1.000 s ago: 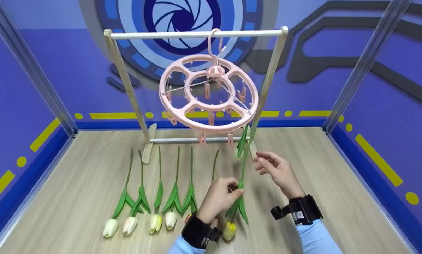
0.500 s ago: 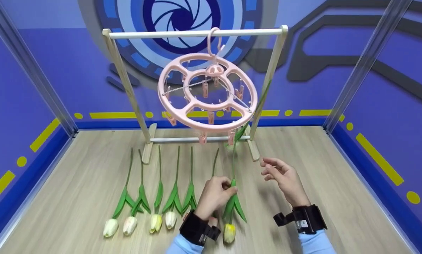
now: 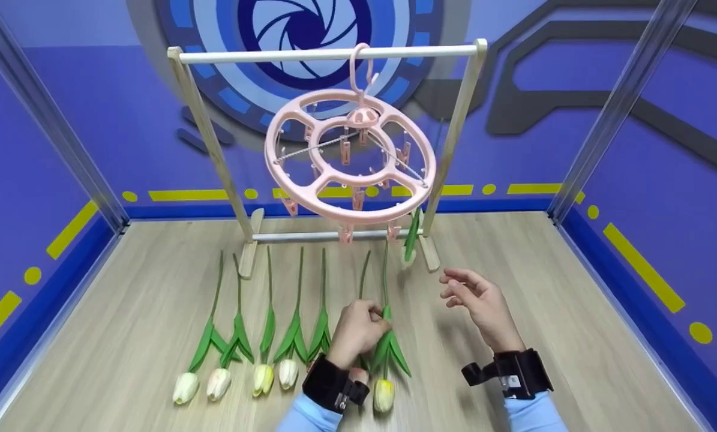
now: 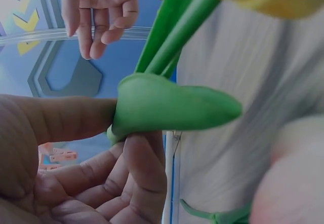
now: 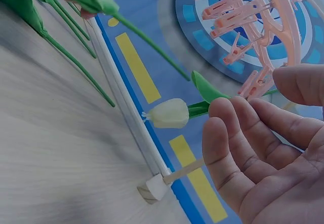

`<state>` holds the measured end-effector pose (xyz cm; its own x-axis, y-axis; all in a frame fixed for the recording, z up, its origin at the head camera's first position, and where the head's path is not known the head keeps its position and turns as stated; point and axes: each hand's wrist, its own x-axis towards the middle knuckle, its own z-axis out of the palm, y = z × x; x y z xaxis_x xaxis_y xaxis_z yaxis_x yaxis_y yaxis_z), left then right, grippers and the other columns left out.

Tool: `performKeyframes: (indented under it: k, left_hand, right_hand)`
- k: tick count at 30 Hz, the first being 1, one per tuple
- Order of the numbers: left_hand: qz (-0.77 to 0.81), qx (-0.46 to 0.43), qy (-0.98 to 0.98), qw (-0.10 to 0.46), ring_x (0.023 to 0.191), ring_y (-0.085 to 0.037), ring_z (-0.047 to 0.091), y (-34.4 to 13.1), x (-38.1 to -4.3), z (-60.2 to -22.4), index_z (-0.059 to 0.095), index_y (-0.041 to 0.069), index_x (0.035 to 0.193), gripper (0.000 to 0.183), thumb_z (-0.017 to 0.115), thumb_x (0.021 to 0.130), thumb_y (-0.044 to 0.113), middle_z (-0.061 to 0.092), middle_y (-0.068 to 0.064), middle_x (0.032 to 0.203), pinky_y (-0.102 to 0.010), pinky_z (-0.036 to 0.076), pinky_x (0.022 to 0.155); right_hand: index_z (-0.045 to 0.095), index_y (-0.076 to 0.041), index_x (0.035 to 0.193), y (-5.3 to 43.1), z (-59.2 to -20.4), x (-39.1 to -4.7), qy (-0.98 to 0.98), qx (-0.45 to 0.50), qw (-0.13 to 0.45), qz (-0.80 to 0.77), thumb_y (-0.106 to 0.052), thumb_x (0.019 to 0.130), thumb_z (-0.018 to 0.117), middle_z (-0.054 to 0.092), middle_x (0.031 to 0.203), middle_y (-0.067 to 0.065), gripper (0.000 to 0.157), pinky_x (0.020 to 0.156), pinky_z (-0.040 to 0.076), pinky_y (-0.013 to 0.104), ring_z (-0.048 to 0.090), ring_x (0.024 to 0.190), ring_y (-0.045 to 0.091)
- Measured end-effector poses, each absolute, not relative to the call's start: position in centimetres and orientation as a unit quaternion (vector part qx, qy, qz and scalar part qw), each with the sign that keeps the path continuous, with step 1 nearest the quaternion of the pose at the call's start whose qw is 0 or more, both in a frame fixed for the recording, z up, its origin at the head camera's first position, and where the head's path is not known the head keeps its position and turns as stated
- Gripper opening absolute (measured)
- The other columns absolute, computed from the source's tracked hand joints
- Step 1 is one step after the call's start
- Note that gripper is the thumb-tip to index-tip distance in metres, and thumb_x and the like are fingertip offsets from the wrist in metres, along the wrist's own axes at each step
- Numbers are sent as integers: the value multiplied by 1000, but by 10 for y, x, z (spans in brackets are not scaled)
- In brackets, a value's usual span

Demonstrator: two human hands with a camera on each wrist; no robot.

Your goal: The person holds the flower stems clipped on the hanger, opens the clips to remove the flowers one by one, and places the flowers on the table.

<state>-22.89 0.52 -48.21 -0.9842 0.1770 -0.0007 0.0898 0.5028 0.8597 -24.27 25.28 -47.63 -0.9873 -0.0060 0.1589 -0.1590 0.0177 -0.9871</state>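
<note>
In the head view my left hand (image 3: 358,330) pinches a yellow tulip (image 3: 384,395) between thumb and fingers where the leaves meet the stem. The bloom points toward me and the stem runs away toward the rack. The left wrist view shows the thumb against the green leaf (image 4: 172,105). My right hand (image 3: 481,306) is held off to the right with loosely bent fingers and nothing in it. Beyond it, a white tulip (image 5: 169,113) hangs bloom down under the pink clip hanger (image 3: 363,116), mostly behind the ring in the head view.
The hanger hangs by its hook from a wooden rack with a white top bar (image 3: 262,57). Several tulips lie in a row at left, including a white tulip (image 3: 185,388) and a yellow-white tulip (image 3: 263,379). My left forearm partly covers others. Blue printed walls enclose the table.
My left hand has moved left with the yellow tulip, and its stem tip has swung left and down, away from the rack's right leg. My right hand has drawn slightly right and toward me.
</note>
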Motion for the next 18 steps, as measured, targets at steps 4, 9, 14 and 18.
performKeyframes:
  k: [4,9,14,18]
  left_hand:
    - [489,67,868,51,72,-15,63,7,-232,-485,72,-3,107,25,78,85,6,69,-4,82,-34,54,69]
    - [488,66,869,56,76,-18,66,7,-234,-490,69,-5,114,33,78,83,3,71,-7,86,-36,56,72]
    - [485,67,870,63,78,-20,67,8,-234,-495,68,-5,117,36,76,82,0,71,-8,89,-38,57,75]
    - [487,72,868,73,82,-23,68,8,-234,-497,66,-5,123,41,74,83,-3,71,-10,92,-40,57,76]
  right_hand:
    - [64,8,127,252,-476,-242,-711,61,56,699,-3,103,60,69,113,17,27,76,58,29,70,89,19]
    - [65,7,127,251,-478,-243,-708,63,57,701,-2,103,60,67,115,24,26,76,58,29,70,89,19]
    - [64,8,126,250,-480,-244,-704,61,49,706,-1,103,60,67,116,24,26,76,58,29,69,88,19]
    - [64,8,126,249,-480,-245,-703,59,49,708,-1,102,60,68,115,22,25,75,58,29,69,88,19]
